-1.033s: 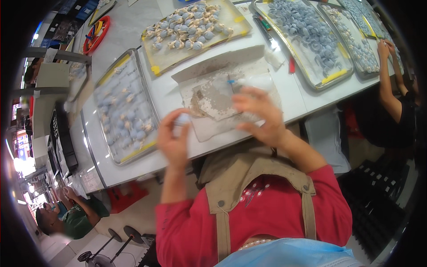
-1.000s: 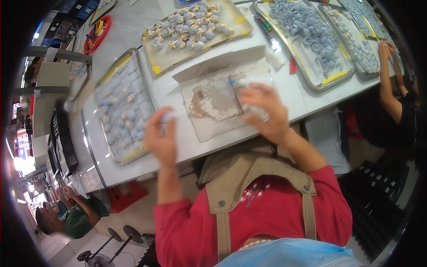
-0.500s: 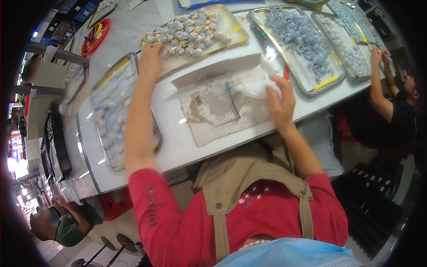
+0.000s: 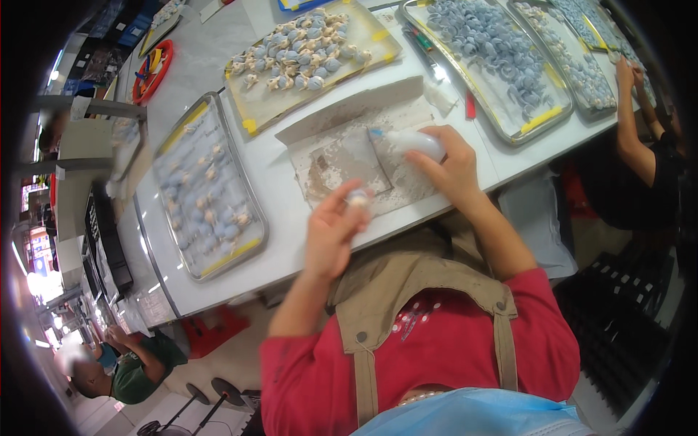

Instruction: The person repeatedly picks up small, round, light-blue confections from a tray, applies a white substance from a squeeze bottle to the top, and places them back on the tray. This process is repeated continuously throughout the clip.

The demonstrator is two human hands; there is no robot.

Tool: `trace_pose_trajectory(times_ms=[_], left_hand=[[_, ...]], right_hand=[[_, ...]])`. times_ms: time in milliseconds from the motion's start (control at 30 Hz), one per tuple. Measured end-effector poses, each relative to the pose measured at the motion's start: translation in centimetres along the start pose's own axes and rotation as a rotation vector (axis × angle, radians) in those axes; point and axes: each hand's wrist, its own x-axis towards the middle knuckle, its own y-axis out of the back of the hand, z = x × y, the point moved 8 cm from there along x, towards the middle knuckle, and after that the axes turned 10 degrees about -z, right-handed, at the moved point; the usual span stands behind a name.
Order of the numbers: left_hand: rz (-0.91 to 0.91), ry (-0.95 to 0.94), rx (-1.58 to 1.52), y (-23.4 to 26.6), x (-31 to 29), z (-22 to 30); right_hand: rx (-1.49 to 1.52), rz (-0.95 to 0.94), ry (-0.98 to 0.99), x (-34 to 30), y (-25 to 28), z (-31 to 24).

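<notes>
White bottle (image 4: 416, 143) in right hand (image 4: 452, 171), lying flat, nozzle pointing left.

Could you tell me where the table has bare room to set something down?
Bare white strips lie between the left tray and the stained cardboard mat, and along the table edge before the left hand. The far side is crowded with trays, and the right hand covers the mat.

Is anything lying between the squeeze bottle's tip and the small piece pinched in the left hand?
Nothing visible: the white squeeze bottle in the right hand points toward the small piece in the left hand, with only stained cardboard beneath.
</notes>
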Motion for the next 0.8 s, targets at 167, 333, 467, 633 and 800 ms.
trace_pose_trajectory(times_ms=[167, 333, 467, 633, 800], left_hand=[[0.122, -0.073, -0.055, -1.8, -0.9, -3.7], [0.108, -0.151, 0.046, -2.2, -1.3, -3.4], [0.114, -0.117, 0.111, -2.3, -1.8, -3.3], [0.121, -0.083, 0.168, -2.4, -2.0, -3.2], [0.123, -0.08, 0.14, -2.5, -2.1, -3.3]], right_hand=[[0.435, -0.059, -0.141, -2.8, 1.1, -0.8], [0.418, -0.053, -0.009, -5.2, 3.5, -3.1], [0.236, -0.035, 0.136, -5.4, 4.1, -5.0], [0.136, -0.022, 0.207, -5.6, 4.1, -6.0], [0.097, -0.029, 0.23, -5.5, 3.7, -6.8]])
